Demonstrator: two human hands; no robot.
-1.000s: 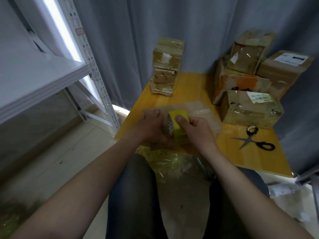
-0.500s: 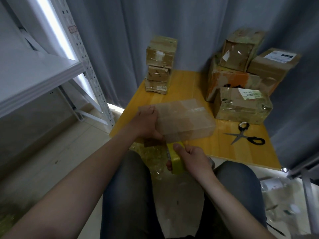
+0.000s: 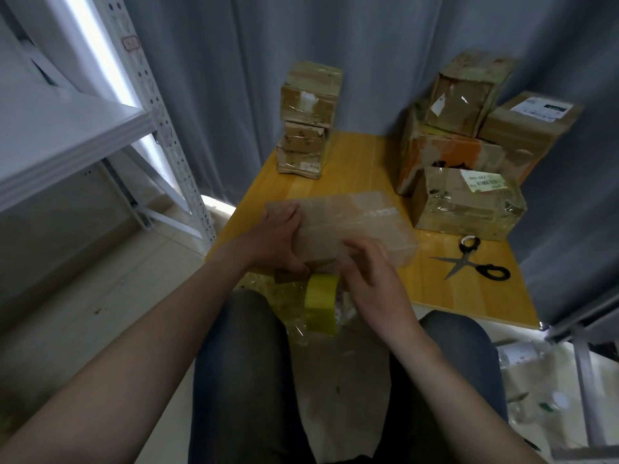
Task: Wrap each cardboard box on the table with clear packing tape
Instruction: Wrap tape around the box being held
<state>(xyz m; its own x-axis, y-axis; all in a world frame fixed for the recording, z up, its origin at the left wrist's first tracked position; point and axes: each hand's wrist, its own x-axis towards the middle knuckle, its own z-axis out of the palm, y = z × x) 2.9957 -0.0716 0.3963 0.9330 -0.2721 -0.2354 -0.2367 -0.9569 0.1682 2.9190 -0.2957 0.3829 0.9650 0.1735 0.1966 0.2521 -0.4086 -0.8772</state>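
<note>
We judge the task to be well under way, with one box (image 3: 361, 226) in mid-wrap. It lies at the centre of the frame, at the near edge of the desk (image 3: 361, 162). Its top and front look glossy with tape, though we cannot tell how many sides are covered.

The left grip (image 3: 278, 239) clasps the box's left end, fingers over the top. The right grip (image 3: 371, 283) is blurred against the front face, just beside the yellow roll (image 3: 320, 299), which hangs below the box. We cannot tell whether this grip holds the roll or only presses tape down.

The stack (image 3: 310, 105) at upper centre and the pile (image 3: 462, 152) at upper right mostly show shiny film, so they seem done. What is left appears to be finishing this box and cutting the tape. The scissors (image 3: 462, 261) lie on the desk at right, apart from both grips.

The box lies flat, broad face up. Its long axis runs across the frame, from centre left down slightly toward the right.
</note>
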